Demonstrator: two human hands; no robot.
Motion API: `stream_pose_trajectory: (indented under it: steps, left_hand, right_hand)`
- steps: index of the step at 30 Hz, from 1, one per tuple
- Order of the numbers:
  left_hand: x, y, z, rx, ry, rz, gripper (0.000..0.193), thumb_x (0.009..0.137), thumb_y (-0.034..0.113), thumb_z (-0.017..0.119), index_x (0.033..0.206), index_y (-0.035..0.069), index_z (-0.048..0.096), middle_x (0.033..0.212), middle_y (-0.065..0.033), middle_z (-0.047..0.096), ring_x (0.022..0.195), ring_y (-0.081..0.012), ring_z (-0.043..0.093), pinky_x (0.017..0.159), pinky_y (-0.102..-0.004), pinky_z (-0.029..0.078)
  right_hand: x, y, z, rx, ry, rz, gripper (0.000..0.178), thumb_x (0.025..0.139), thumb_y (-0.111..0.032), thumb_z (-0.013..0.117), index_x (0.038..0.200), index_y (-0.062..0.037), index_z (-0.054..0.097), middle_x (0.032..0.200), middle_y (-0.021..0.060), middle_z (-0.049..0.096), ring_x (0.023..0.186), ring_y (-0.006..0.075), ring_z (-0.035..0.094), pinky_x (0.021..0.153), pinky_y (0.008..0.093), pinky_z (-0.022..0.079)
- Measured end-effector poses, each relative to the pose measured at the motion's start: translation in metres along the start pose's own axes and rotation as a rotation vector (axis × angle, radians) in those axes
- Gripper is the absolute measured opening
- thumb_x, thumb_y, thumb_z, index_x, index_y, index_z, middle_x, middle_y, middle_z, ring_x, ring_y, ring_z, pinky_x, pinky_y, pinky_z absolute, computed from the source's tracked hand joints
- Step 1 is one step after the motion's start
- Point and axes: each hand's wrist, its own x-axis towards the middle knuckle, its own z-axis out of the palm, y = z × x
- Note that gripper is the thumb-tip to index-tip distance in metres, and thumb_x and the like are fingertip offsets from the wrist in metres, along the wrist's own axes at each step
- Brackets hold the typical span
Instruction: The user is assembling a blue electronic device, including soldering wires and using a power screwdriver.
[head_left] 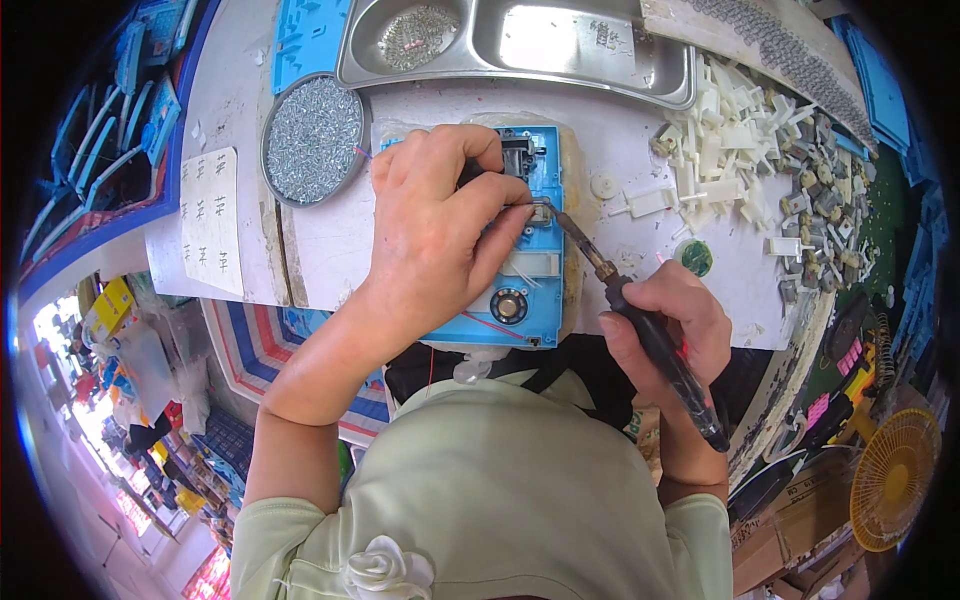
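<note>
A blue plastic housing [545, 318] lies on the worktable in front of me, with a round black speaker-like part [509, 306], a pale strip and thin wires in it. My left hand [430, 215] rests over its left side. Thumb and forefinger are pinched together at a small metallic part [540, 212] in the housing; what they hold is too small to make out. My right hand [682, 322] grips a soldering iron [655, 350] by its dark handle. The iron slants up to the left, its tip at that metallic part, close to my left fingertips.
A round bowl of small silvery pieces [314, 140] stands left of the housing. Behind it is a compartmented steel tray [520, 75]. White plastic parts [720, 150] and small grey motor-like parts [825, 215] are heaped at right. A yellow fan [895, 480] stands lower right.
</note>
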Motion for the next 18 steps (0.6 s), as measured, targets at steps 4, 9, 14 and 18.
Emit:
stream_pose_trajectory:
  steps: [4,9,14,18]
  left_hand:
    - [-0.0003,-0.0008,0.0008,-0.004,0.005,0.005,0.021,0.072,0.008,0.081,0.091,0.01,0.073,0.101,-0.007,0.056,0.096,-0.0251,0.056,0.087,-0.0389,0.037]
    - [-0.0007,-0.0008,0.0013,-0.015,0.012,0.0,0.022,0.071,0.007,0.081,0.091,0.01,0.073,0.101,-0.0066,0.056,0.095,-0.0246,0.056,0.086,-0.0382,0.038]
    - [-0.0005,-0.0014,0.0019,-0.025,0.018,-0.001,0.022,0.07,0.006,0.082,0.09,0.01,0.073,0.101,-0.0062,0.057,0.095,-0.0244,0.056,0.086,-0.0382,0.038]
    - [-0.0005,-0.0025,0.0025,-0.035,0.026,0.006,0.022,0.07,0.006,0.082,0.09,0.01,0.073,0.1,-0.0061,0.057,0.095,-0.0246,0.056,0.086,-0.0384,0.038]
  right_hand:
    - [0.0005,-0.0017,0.0008,-0.009,-0.002,0.01,0.037,0.075,-0.004,0.086,0.106,-0.0058,0.065,0.072,0.0057,0.062,0.056,0.0209,0.055,0.05,0.0323,0.041]
    - [0.0065,-0.0037,-0.0006,-0.053,-0.031,-0.041,0.039,0.073,-0.003,0.086,0.105,-0.0061,0.065,0.072,0.0053,0.062,0.056,0.0215,0.054,0.05,0.0327,0.041]
    - [0.0082,-0.0049,-0.0013,-0.081,-0.048,-0.062,0.04,0.071,-0.001,0.086,0.104,-0.0063,0.065,0.07,0.0048,0.06,0.055,0.0221,0.053,0.05,0.0329,0.04]
    - [0.0085,-0.0058,0.0002,-0.075,-0.042,-0.063,0.04,0.071,0.0,0.086,0.104,-0.0065,0.065,0.068,0.0045,0.058,0.054,0.0221,0.052,0.049,0.0329,0.04]
